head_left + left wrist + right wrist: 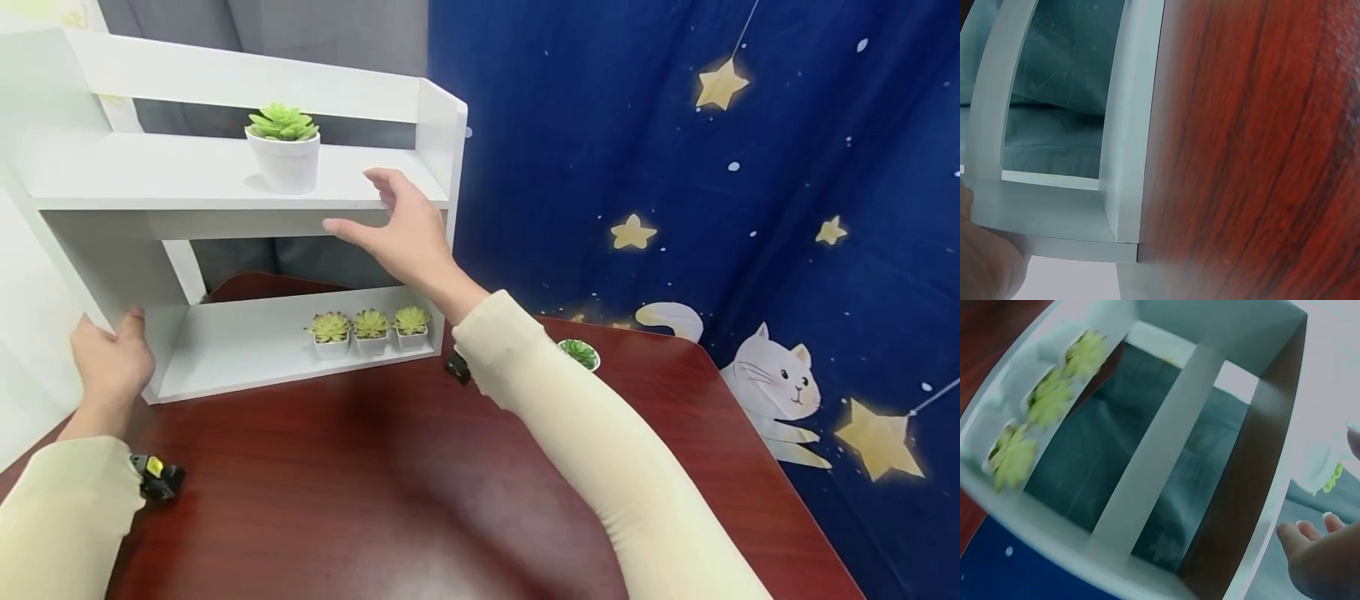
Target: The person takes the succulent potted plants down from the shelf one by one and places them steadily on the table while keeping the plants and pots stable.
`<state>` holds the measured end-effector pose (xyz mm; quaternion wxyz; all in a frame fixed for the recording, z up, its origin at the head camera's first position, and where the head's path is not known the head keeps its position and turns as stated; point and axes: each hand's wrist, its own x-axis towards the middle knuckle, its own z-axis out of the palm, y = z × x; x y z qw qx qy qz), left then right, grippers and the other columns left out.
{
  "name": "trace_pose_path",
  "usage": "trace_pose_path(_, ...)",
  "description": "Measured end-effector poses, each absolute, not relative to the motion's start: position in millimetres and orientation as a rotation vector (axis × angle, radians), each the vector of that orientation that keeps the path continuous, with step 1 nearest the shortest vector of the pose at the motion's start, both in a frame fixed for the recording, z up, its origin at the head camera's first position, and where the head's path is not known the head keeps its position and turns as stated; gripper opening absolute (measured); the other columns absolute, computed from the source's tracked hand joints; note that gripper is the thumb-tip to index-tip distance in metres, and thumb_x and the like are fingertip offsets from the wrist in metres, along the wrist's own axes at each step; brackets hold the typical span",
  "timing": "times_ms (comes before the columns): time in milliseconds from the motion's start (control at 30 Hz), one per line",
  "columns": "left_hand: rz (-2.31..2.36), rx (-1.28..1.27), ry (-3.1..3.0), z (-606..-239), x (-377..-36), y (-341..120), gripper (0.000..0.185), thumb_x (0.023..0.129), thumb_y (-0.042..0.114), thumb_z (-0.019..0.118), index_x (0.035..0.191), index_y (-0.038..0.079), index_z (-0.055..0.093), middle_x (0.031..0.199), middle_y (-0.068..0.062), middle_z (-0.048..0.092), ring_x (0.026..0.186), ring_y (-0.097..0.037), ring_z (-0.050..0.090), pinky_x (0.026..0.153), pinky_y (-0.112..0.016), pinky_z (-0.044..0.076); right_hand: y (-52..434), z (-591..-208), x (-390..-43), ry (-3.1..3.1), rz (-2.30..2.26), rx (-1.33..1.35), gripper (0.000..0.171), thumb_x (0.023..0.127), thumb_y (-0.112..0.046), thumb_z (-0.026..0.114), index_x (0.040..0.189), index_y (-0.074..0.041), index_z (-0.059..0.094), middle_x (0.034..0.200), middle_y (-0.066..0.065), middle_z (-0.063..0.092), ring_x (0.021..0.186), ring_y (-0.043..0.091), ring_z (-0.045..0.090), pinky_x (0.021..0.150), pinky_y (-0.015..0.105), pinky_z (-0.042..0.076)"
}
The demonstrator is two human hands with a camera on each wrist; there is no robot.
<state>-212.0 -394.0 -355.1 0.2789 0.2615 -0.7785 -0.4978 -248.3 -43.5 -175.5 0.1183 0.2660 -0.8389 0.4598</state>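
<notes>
A white two-tier wooden shelf unit (225,179) stands upright on the dark red wood-grain bench (390,467), its long axis running left to right along the bench's far edge and its open front facing the person.

The left hand (112,358) rests against the unit's lower left side panel, thumb at the front edge; whether the fingers wrap behind the panel cannot be told. In the left wrist view only the base of that hand shows beside the white corner.

The right hand (401,229) is raised in front of the upper shelf's front edge near its right end, fingers spread and relaxed, holding nothing. It is near one round white pot with a green succulent (283,148), which stands upright on the upper shelf, apart from the fingers.

On the lower shelf three small square white pots with green succulents (371,329) stand in a row, touching, towards the right end.

One more small round white pot with a green plant (581,353) sits on the bench right of the unit, partly hidden by the cream sleeve (600,450). Behind hangs a dark blue cloth with yellow stars and a white cat (772,383).
</notes>
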Motion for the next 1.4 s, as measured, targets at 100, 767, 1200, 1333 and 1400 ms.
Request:
trace_pose_path(100,-1.318,0.693,-2.088,-357,-214,-394,0.052,0.105,0.029,0.037,0.157,0.022,0.036,0.162,-0.007,0.039,0.148,-0.013,0.035,0.125,-0.033,0.028,-59,-168,-251,-2.486,1.367,0.734,0.079,0.083,-0.045,0.081,0.149,-0.021,0.045,0.152,-0.005,0.051,0.140,0.008,0.048,0.111,0.016,0.041)
trace_pose_path(767,-1.270,0.688,-2.120,-365,-221,-402,0.052,0.106,0.034,0.036,0.157,0.023,0.035,0.161,-0.008,0.041,0.148,-0.019,0.038,0.123,-0.039,0.032,-114,-127,-285,-2.785,1.450,0.443,0.095,0.084,-0.055,0.075,0.160,-0.033,0.022,0.162,-0.021,0.029,0.145,-0.004,0.033,0.114,0.014,0.035)
trace_pose_path(1200,-1.333,0.725,-2.092,-366,-207,-395,0.050,0.107,0.032,0.036,0.157,0.032,0.032,0.164,-0.001,0.035,0.153,-0.017,0.031,0.126,-0.041,0.028,-144,-137,-291,-2.750,1.467,0.403,0.095,0.080,-0.053,0.081,0.157,-0.030,0.031,0.156,-0.020,0.039,0.139,-0.003,0.041,0.110,0.014,0.040)
trace_pose_path(1333,-1.288,0.704,-2.109,-374,-207,-397,0.051,0.107,0.032,0.034,0.158,0.030,0.032,0.164,-0.003,0.036,0.153,-0.022,0.032,0.126,-0.044,0.029,-147,-139,-289,-2.764,1.400,0.368,0.084,0.081,-0.051,0.081,0.152,-0.030,0.040,0.149,-0.020,0.048,0.129,-0.003,0.049,0.102,0.012,0.044)
trace_pose_path(1400,-1.279,0.707,-2.113,-375,-207,-399,0.052,0.107,0.031,0.035,0.158,0.028,0.031,0.164,-0.005,0.036,0.153,-0.023,0.032,0.126,-0.045,0.029,-145,-139,-285,-2.765,1.388,0.380,0.080,0.082,-0.050,0.080,0.150,-0.029,0.043,0.147,-0.019,0.050,0.126,-0.002,0.051,0.100,0.012,0.045)
